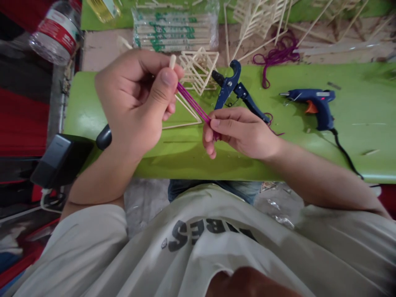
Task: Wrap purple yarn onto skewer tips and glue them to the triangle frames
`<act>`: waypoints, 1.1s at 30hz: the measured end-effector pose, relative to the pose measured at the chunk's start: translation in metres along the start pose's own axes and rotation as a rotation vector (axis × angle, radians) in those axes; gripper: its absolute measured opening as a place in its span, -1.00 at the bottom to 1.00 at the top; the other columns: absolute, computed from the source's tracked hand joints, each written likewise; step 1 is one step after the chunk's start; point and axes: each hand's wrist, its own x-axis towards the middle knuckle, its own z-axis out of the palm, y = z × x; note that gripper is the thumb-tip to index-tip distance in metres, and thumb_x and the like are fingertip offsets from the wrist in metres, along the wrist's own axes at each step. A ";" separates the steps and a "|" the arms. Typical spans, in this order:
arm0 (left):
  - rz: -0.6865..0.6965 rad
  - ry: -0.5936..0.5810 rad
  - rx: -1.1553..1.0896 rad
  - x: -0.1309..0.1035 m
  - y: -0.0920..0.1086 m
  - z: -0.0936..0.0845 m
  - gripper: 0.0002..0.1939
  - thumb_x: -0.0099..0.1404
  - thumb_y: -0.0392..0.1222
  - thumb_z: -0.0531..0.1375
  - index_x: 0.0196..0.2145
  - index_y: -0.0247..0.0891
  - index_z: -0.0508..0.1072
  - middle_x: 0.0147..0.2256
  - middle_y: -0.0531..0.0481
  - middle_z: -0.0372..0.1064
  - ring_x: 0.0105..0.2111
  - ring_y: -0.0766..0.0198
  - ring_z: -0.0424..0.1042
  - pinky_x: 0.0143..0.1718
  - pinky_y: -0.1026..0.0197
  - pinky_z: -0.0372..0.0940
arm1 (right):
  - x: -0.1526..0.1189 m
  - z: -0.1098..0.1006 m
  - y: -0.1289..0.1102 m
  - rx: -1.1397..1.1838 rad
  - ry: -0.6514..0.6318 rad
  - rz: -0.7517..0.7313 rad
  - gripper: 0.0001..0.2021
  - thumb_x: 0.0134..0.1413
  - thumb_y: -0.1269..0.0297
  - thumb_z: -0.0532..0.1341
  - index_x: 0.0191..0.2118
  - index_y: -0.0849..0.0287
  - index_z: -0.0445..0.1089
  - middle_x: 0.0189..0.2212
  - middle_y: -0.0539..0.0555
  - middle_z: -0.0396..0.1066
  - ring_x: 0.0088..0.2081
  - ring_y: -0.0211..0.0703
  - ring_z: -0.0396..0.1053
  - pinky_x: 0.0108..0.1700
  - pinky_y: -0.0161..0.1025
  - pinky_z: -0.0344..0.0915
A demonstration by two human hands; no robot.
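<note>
My left hand (139, 95) is closed, pinching a pale wooden stick (172, 62) whose end sticks up past the thumb. Purple string (193, 102) runs in several taut strands from there down to my right hand (238, 130). The right fingers and thumb pinch the lower end of those strands, where a small bunch of string shows below. Just beyond the right hand lies a blue pipe cutter (230, 88) with its handles spread. A small lattice of wooden sticks (200, 70) sits behind the left hand. How the string meets the stick is hidden by my left fingers.
On the green table (355, 152) lie a blue glue gun (318, 101) with a cord and a purple string bundle (278, 53). At the back are packed chopsticks (176, 31) and a stick structure (260, 16). A bottle (57, 33) and a black box (62, 159) are at left.
</note>
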 end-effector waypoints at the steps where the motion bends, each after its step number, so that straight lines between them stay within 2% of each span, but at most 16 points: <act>1: 0.036 0.008 -0.014 0.002 -0.007 -0.003 -0.75 0.60 -0.11 0.37 -0.16 -0.33 0.76 -0.56 0.10 0.41 -0.69 0.57 0.25 -0.78 0.35 -0.02 | 0.001 -0.001 -0.001 0.013 -0.006 0.026 -0.70 0.51 0.20 0.32 -0.28 0.27 0.53 -0.42 0.10 0.62 -0.40 -0.19 0.61 -0.28 -0.28 0.57; 3: 0.082 0.011 -0.021 0.004 -0.013 -0.008 -0.77 0.59 -0.13 0.38 -0.15 -0.36 0.76 -0.52 0.08 0.46 -0.69 0.57 0.25 -0.80 0.36 -0.03 | 0.002 -0.002 -0.003 0.038 -0.011 0.058 -0.69 0.51 0.19 0.32 -0.30 0.27 0.51 -0.42 0.11 0.63 -0.41 -0.17 0.62 -0.26 -0.27 0.58; 6: 0.077 0.009 -0.008 0.006 -0.003 -0.009 -0.79 0.56 -0.15 0.40 -0.18 -0.37 0.77 -0.53 0.08 0.44 -0.68 0.57 0.26 -0.77 0.37 0.01 | 0.003 -0.002 -0.005 0.045 0.005 0.092 -0.67 0.51 0.16 0.30 -0.33 0.24 0.48 -0.43 0.12 0.61 -0.42 -0.17 0.59 -0.28 -0.27 0.56; 9: -0.131 0.056 0.071 0.006 0.015 -0.005 -0.76 0.60 -0.13 0.37 -0.18 -0.33 0.77 -0.48 0.05 0.44 -0.57 0.52 0.39 -0.67 0.38 0.10 | 0.003 -0.001 -0.006 0.037 0.022 0.108 -0.66 0.53 0.17 0.26 -0.34 0.21 0.46 -0.44 0.10 0.59 -0.43 -0.19 0.54 -0.29 -0.29 0.53; 11: -0.142 0.071 0.086 0.006 0.019 -0.005 -0.78 0.59 -0.13 0.39 -0.18 -0.31 0.77 -0.45 0.05 0.47 -0.56 0.53 0.40 -0.66 0.39 0.09 | 0.002 0.000 -0.007 0.038 0.025 0.113 -0.65 0.54 0.19 0.23 -0.35 0.20 0.47 -0.44 0.09 0.57 -0.42 -0.20 0.52 -0.29 -0.30 0.52; 17: -0.048 0.078 0.055 0.006 0.001 -0.012 -0.72 0.53 -0.06 0.44 -0.21 -0.37 0.74 -0.49 0.05 0.46 -0.66 0.55 0.33 -0.76 0.41 -0.04 | 0.001 -0.002 -0.007 0.054 0.015 0.116 -0.65 0.56 0.23 0.17 -0.28 0.26 0.55 -0.41 0.11 0.57 -0.41 -0.20 0.52 -0.30 -0.30 0.51; 21: -0.113 0.098 0.100 0.004 0.008 -0.008 -0.70 0.46 -0.03 0.47 -0.20 -0.39 0.72 -0.46 0.05 0.47 -0.61 0.56 0.38 -0.71 0.42 0.06 | 0.001 -0.005 -0.001 0.073 -0.002 0.103 -0.54 0.61 0.06 0.14 -0.24 0.28 0.61 -0.39 0.13 0.58 -0.39 -0.18 0.54 -0.29 -0.30 0.53; 24: -0.112 0.068 0.134 0.005 0.012 -0.007 -0.72 0.44 -0.09 0.49 -0.17 -0.43 0.72 -0.46 0.02 0.46 -0.58 0.52 0.39 -0.70 0.37 0.09 | 0.002 -0.006 0.001 0.094 0.007 0.111 -0.50 0.55 -0.09 0.23 -0.25 0.27 0.62 -0.41 0.12 0.57 -0.39 -0.19 0.53 -0.32 -0.32 0.52; 26: -0.122 0.066 0.150 0.006 0.011 -0.009 -0.74 0.46 -0.11 0.48 -0.15 -0.44 0.73 -0.46 0.00 0.45 -0.56 0.51 0.38 -0.69 0.35 0.10 | 0.002 -0.007 0.001 0.102 0.010 0.135 -0.54 0.50 -0.07 0.31 -0.26 0.26 0.62 -0.42 0.12 0.57 -0.39 -0.20 0.52 -0.33 -0.33 0.51; 28: -0.019 0.036 0.082 0.008 0.010 -0.011 -0.72 0.46 -0.06 0.48 -0.17 -0.40 0.74 -0.51 0.05 0.39 -0.60 0.55 0.33 -0.72 0.38 0.06 | 0.002 -0.007 0.000 0.109 0.005 0.159 -0.62 0.48 0.03 0.34 -0.25 0.28 0.62 -0.41 0.12 0.58 -0.39 -0.21 0.51 -0.34 -0.34 0.48; 29: -0.025 0.048 0.082 0.008 0.011 -0.012 -0.72 0.48 -0.04 0.46 -0.16 -0.38 0.74 -0.50 0.06 0.38 -0.59 0.57 0.32 -0.71 0.39 0.07 | 0.002 -0.007 -0.001 0.114 0.002 0.166 -0.65 0.47 0.07 0.35 -0.24 0.28 0.62 -0.41 0.13 0.58 -0.40 -0.22 0.50 -0.35 -0.34 0.47; 30: -0.038 0.076 0.101 0.009 0.014 -0.012 -0.72 0.51 -0.05 0.44 -0.18 -0.38 0.73 -0.48 0.07 0.38 -0.59 0.59 0.30 -0.71 0.40 0.06 | 0.002 -0.008 -0.002 0.120 0.001 0.173 -0.66 0.47 0.09 0.35 -0.24 0.29 0.62 -0.42 0.13 0.58 -0.41 -0.23 0.49 -0.37 -0.35 0.45; 31: -0.081 0.032 0.146 0.009 0.016 -0.012 -0.73 0.49 -0.07 0.45 -0.16 -0.39 0.72 -0.46 0.06 0.41 -0.56 0.56 0.35 -0.68 0.39 0.13 | 0.002 -0.008 -0.002 0.125 0.002 0.178 -0.67 0.47 0.11 0.35 -0.24 0.30 0.62 -0.42 0.13 0.58 -0.42 -0.24 0.49 -0.39 -0.35 0.43; 32: -0.195 0.006 0.238 0.009 0.019 -0.012 -0.75 0.54 -0.10 0.39 -0.11 -0.40 0.71 -0.40 0.03 0.44 -0.50 0.51 0.43 -0.60 0.36 0.25 | 0.002 -0.009 -0.003 0.130 0.006 0.183 -0.68 0.47 0.13 0.34 -0.24 0.30 0.62 -0.43 0.13 0.58 -0.42 -0.25 0.48 -0.41 -0.36 0.41; 33: -0.203 0.018 0.258 0.009 0.021 -0.011 -0.77 0.54 -0.13 0.39 -0.11 -0.39 0.71 -0.40 0.04 0.43 -0.50 0.53 0.42 -0.59 0.36 0.24 | 0.002 -0.009 -0.003 0.135 0.011 0.188 -0.70 0.46 0.15 0.34 -0.24 0.30 0.62 -0.43 0.12 0.58 -0.43 -0.26 0.48 -0.42 -0.37 0.39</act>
